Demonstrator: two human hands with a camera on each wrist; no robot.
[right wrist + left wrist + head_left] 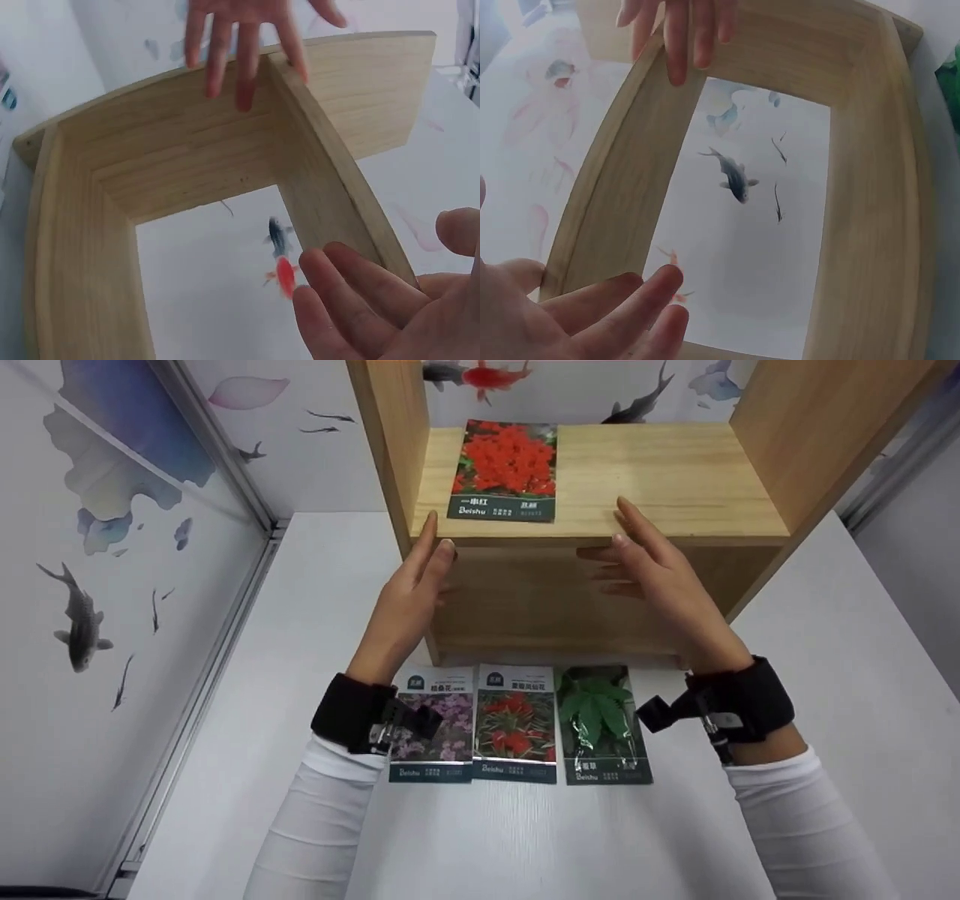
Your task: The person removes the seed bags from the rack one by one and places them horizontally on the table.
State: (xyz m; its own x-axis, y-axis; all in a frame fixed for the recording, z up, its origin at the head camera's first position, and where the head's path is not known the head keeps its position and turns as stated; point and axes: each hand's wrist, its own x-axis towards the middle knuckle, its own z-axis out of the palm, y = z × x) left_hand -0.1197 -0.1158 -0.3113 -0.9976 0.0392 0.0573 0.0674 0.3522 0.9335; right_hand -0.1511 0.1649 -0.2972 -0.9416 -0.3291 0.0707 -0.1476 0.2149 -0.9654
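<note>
Head view: I have both hands raised before the front edge of the wooden shelf unit (600, 540) standing on the white table (825, 675). My left hand (409, 592) has straight fingers, its tips at the shelf's left front corner; my right hand (660, 577) is likewise flat and spread, fingertips at the shelf's front edge. Neither hand holds anything; whether they press on the wood I cannot tell.

Risk, in my judgement: the red-flower seed packet (504, 471) lies loose on the shelf board toward its left side, just behind the front edge. A nudge or tilt of the unit from either hand could slide it forward and off. Three further packets lie side by side on the table before the shelf: purple-flower packet (435, 727), red-pepper packet (517, 724) and green-leaf packet (604, 724). My wrist straps pass over them and could drag them.

Condition of the shelf: pale wood, plain boards, open at the back, upright. Through it the wrist views show the fish-painted wall (735, 180).
</note>
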